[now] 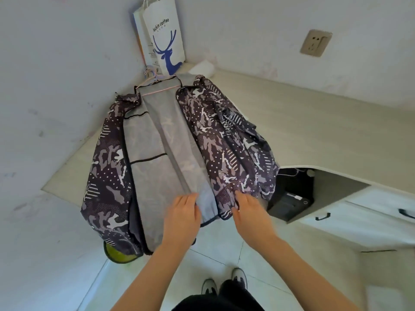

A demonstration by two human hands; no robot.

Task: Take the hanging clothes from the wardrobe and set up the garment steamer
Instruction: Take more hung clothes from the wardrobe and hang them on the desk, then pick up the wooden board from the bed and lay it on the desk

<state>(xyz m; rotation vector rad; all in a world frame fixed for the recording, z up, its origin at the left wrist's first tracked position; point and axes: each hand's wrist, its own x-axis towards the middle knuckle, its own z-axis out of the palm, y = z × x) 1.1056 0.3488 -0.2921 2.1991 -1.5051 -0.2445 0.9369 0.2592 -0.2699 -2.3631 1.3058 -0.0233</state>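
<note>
A dark camouflage-print jacket with a grey lining lies spread open on the pale desk, its lower part hanging over the front edge. A pink hanger is still inside its collar at the far end. My left hand rests on the grey lining near the hem with fingers together. My right hand pinches the patterned right front panel near the hem. No steamer is visible.
A white paper bag with a blue deer stands in the wall corner behind the hanger. A wall socket is at the right. A dark box sits under the desk, drawers to the right, a green-rimmed bin below the jacket.
</note>
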